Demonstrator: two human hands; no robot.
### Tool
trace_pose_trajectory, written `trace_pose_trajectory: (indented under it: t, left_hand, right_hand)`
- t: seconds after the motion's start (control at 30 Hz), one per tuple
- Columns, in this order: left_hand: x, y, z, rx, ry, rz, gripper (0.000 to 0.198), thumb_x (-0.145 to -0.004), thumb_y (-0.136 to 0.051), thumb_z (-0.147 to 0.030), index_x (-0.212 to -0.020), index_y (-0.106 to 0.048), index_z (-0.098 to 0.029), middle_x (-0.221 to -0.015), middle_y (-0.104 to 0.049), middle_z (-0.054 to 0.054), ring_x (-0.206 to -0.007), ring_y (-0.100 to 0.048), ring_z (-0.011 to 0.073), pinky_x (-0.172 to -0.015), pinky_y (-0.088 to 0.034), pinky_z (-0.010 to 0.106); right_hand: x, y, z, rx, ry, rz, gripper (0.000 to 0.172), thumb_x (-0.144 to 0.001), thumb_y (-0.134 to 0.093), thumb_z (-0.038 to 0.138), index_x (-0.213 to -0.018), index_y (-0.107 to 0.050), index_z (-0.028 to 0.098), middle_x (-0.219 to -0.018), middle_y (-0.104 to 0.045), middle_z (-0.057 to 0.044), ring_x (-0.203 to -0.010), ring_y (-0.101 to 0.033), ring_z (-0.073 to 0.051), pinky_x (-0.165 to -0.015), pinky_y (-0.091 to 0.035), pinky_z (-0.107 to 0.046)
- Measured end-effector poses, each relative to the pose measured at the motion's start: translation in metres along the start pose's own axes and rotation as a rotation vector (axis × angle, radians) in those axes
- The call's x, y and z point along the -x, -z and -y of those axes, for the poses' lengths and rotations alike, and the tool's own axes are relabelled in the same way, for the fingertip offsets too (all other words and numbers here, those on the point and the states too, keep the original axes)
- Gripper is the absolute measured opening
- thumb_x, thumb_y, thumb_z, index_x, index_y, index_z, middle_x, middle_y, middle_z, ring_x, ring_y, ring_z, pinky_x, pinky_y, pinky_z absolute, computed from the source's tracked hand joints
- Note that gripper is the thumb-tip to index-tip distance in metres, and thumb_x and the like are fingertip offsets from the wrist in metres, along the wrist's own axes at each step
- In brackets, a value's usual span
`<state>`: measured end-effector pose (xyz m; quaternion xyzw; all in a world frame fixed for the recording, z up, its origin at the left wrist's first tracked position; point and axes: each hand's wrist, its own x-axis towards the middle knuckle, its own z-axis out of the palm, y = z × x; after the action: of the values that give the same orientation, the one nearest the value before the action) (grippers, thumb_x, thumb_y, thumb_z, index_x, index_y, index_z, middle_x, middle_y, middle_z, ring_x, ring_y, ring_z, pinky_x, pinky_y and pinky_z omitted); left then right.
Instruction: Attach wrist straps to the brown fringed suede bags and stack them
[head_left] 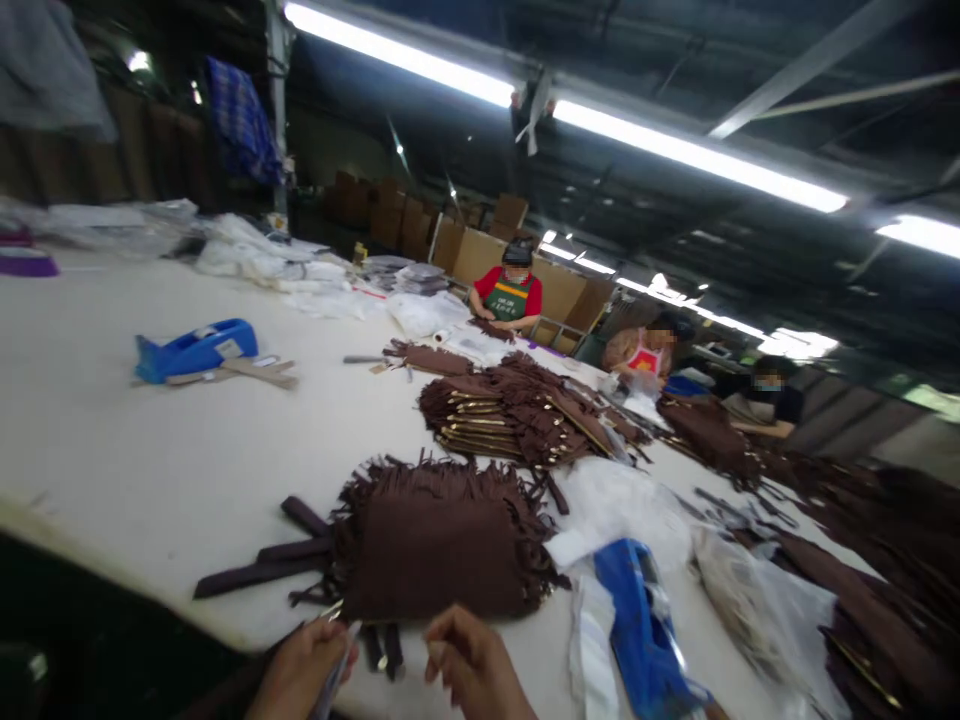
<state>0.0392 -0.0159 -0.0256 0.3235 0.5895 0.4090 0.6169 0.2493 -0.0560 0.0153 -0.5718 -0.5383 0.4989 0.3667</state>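
Note:
My left hand (304, 668) is closed on a thin, pale grey blade-like thing (335, 672) at the bottom edge; its exact kind is unclear. To its right, my right hand (476, 660) has its fingers curled in a pinch, and what they hold, if anything, is hidden. Just beyond both hands lies a dark brown fringed bag (442, 550), flat on the white table (210, 470). Dark straps (259, 578) stick out from its left side. Short strap ends with a bit of gold metal (384, 650) hang between my hands.
A pile of brown fringed bags (517, 410) with gold zips lies behind. Blue tape dispensers stand at right (645, 630) and left (199, 350). Clear plastic bags (630, 510) lie right of the fringed bag. A co-worker (510, 295) handles brown material across the table; others sit farther right.

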Motion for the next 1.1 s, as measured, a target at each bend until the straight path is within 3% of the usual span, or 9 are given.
trace_pose_trajectory:
  t: [0.07,0.17,0.33,0.47,0.73,1.1]
  left_hand:
    - [0.013,0.002,-0.013,0.042,0.005,0.067,0.036,-0.055,-0.073,-0.048,-0.063,-0.058,-0.017,-0.06,-0.063,0.004,-0.058,-0.058,0.0177,-0.058,-0.044,0.027]
    - [0.013,0.006,-0.022,0.062,0.021,0.113,0.024,-0.061,-0.069,-0.036,-0.067,-0.058,-0.015,-0.058,-0.06,0.001,-0.055,-0.054,0.0139,-0.054,-0.039,0.024]
    - [0.007,0.01,-0.013,0.101,0.034,0.173,0.026,-0.067,-0.07,-0.036,-0.072,-0.058,-0.014,-0.063,-0.061,0.001,-0.055,-0.053,0.0124,-0.054,-0.037,0.023]
    - [0.007,0.011,-0.009,0.148,0.031,0.195,0.029,-0.068,-0.071,-0.038,-0.077,-0.058,-0.014,-0.065,-0.063,0.002,-0.059,-0.057,0.0149,-0.057,-0.04,0.025]
    - [0.002,0.012,-0.004,0.053,0.013,0.179,0.014,-0.072,-0.06,-0.026,-0.078,-0.058,-0.015,-0.066,-0.064,0.002,-0.057,-0.055,0.0132,-0.054,-0.037,0.024]
    - [0.006,0.013,-0.011,-0.008,0.028,0.194,0.013,-0.07,-0.06,-0.022,-0.08,-0.058,-0.014,-0.066,-0.062,0.001,-0.058,-0.052,0.0119,-0.054,-0.036,0.022]
  right_hand:
    - [-0.005,-0.015,0.017,0.002,0.015,0.024,0.019,-0.08,-0.053,0.035,-0.086,-0.059,0.019,-0.066,-0.06,0.002,-0.055,-0.046,-0.01,-0.047,-0.033,-0.018]
    - [-0.019,-0.03,0.026,0.003,-0.014,0.094,0.018,-0.081,-0.054,0.033,-0.088,-0.062,0.018,-0.068,-0.06,0.001,-0.059,-0.047,-0.011,-0.051,-0.036,-0.019]
    - [-0.03,-0.056,0.019,-0.012,-0.005,0.202,0.017,-0.085,-0.051,0.03,-0.09,-0.063,0.019,-0.072,-0.06,0.002,-0.057,-0.048,-0.01,-0.053,-0.038,-0.019]
    - [-0.036,-0.071,0.013,0.042,0.025,0.181,0.02,-0.087,-0.048,0.028,-0.095,-0.064,0.02,-0.072,-0.063,0.002,-0.056,-0.05,-0.01,-0.054,-0.04,-0.02]
    - [-0.048,-0.069,0.022,0.298,0.121,0.15,0.025,-0.086,-0.043,0.017,-0.094,-0.067,0.023,-0.074,-0.067,0.002,-0.059,-0.056,-0.012,-0.057,-0.039,-0.019]
    - [-0.048,-0.069,0.034,0.648,0.141,0.162,0.028,-0.085,-0.046,0.012,-0.097,-0.067,0.027,-0.084,-0.072,-0.001,-0.077,-0.066,-0.014,-0.068,-0.04,-0.018]
